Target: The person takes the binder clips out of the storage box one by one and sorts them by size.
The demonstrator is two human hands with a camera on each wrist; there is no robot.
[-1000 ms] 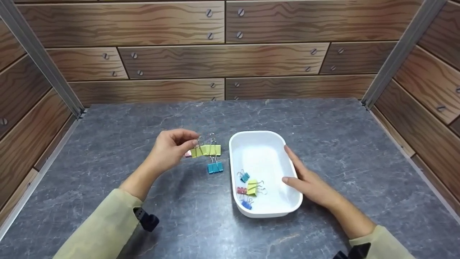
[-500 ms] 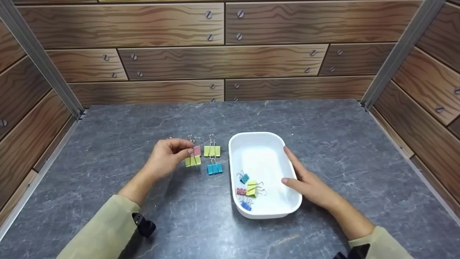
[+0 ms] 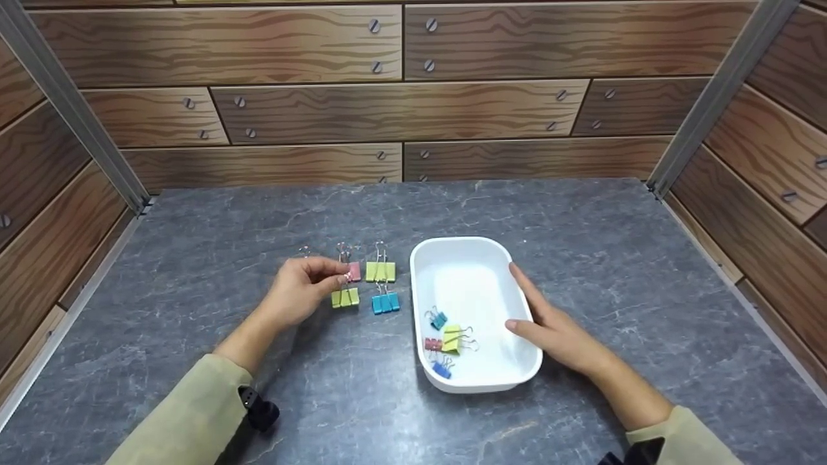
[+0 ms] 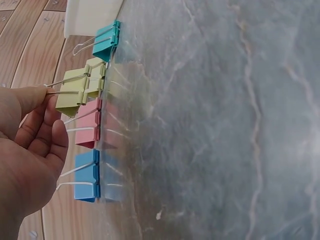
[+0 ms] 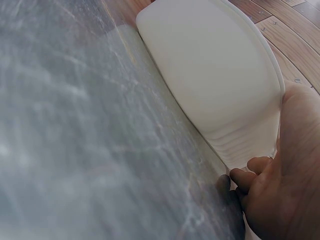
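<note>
Head view shows the white tray on the grey surface, and everything else sits around it. Left of the tray, the left hand pinches the wire handle of a yellow-green clip, which stands on the surface. A pink clip and a second yellow clip lie just behind it, and a teal clip lies between it and the tray. Inside the tray's near end lie four small clips. The right hand rests with relaxed fingers along the tray's right rim, thumb over the edge. The left wrist view adds a blue clip hidden behind the hand from above. The right wrist view shows only the tray's outer wall and fingers against it.
</note>
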